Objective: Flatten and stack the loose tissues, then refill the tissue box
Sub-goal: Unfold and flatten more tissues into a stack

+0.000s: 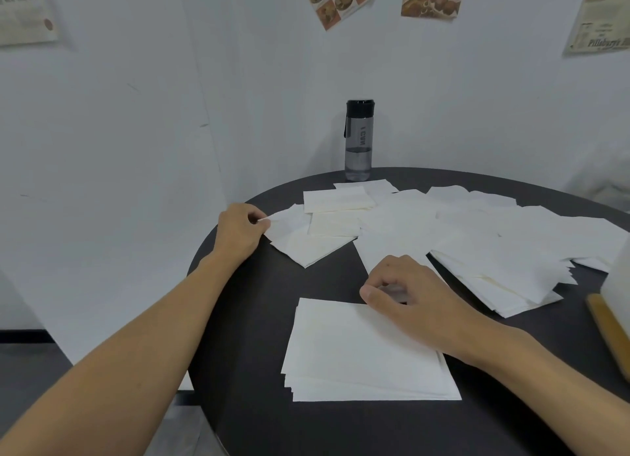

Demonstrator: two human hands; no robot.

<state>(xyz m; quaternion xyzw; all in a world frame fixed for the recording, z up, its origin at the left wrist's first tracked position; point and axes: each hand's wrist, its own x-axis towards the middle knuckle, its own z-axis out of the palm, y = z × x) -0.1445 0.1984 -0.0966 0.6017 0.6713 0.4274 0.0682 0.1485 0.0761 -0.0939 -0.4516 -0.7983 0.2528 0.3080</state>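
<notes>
A neat stack of flat white tissues (361, 356) lies near the front of the round black table (245, 319). Many loose white tissues (477, 237) are spread across the far half. At the table's left edge my left hand (238, 232) pinches the corner of one loose tissue (289, 229). Over the stack's far right corner my right hand (409, 295) hovers with its fingers curled, and I cannot see anything held in it. The tissue box (613, 319), white with a wooden base, is cut off at the right edge.
A dark water bottle (358, 140) stands at the table's far edge against the white wall. Printed papers hang on the wall above. The floor drops away to the left of the table.
</notes>
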